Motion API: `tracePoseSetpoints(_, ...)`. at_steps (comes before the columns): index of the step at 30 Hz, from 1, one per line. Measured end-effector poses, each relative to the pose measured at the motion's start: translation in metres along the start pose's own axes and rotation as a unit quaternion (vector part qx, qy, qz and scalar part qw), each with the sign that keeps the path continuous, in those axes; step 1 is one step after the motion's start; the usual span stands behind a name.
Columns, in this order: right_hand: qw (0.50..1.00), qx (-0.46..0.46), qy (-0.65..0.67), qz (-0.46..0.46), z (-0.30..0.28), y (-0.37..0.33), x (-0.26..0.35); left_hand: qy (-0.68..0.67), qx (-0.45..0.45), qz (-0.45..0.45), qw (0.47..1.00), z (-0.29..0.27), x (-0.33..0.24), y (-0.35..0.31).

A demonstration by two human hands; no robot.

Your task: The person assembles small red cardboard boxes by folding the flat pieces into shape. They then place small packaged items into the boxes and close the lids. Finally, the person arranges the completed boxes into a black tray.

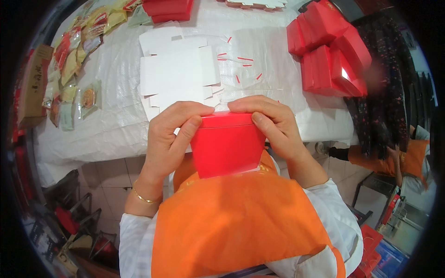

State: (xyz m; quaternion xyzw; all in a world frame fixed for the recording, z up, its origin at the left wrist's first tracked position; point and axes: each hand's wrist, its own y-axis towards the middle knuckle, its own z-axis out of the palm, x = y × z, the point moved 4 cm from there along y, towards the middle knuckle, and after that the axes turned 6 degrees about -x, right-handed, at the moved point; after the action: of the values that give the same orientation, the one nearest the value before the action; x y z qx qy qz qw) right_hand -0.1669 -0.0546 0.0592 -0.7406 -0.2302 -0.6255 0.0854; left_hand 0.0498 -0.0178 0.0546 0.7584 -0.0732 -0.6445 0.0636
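A red cardboard box (228, 150) is held up just in front of the table's near edge, close to my orange apron. My left hand (174, 132) grips its upper left corner, thumb on the front face and fingers over the top edge. At the upper right corner my right hand (273, 123) does the same. A crease line runs across the box's front just below the top. Beyond my hands, flat white box blanks (178, 74) lie stacked on the table, their cut flaps spread out.
Several red boxes (327, 51) are piled at the right of the sheet-covered table (259, 41). Packaged snacks (69, 55) lie along the left, beside a brown carton (36, 85). Narrow red strips (245, 59) are scattered mid-table. Another person in orange (412, 160) is at far right.
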Motion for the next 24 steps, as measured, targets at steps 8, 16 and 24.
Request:
tracePoseSetpoints(8, 0.997, 0.021, 0.053, 0.06, 0.0, 0.0, -0.016, -0.032, -0.02, -0.002, 0.999, 0.014, 0.021, -0.012)
tracePoseSetpoints(16, 0.984, 0.011, 0.066, 0.162, 0.006, 0.001, -0.027, -0.041, -0.055, -0.021, 0.997, 0.021, 0.041, -0.023)
tracePoseSetpoints(24, 0.995, 0.03, 0.082, 0.049, -0.002, -0.001, -0.031, -0.067, -0.074, -0.017, 0.995, 0.027, 0.043, -0.024)
